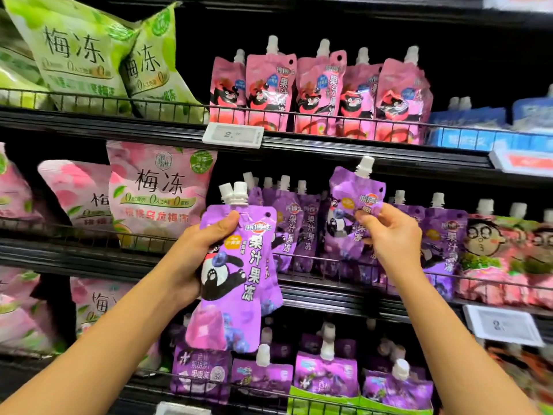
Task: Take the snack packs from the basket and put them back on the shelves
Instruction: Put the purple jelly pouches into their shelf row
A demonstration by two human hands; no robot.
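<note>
Your two bare forearms reach up from the bottom corners toward a dark supermarket shelf unit with black wire front rails. Your left hand is wrapped around purple spouted jelly pouches; two white caps show at the top, so you hold at least two, thumb across the front, in front of the middle shelf. Your right hand pinches another purple pouch by its right edge, tilted, with its lower part at the row of matching purple pouches standing behind that shelf's rail. No basket shows in this view.

On the shelf above, pink spouted pouches stand in a row, with a white price tag clipped to the edge beneath them and green plum jelly bags to the left. Pink plum jelly bags fill the middle left. Darker purple pouches sit on the lowest shelf.
</note>
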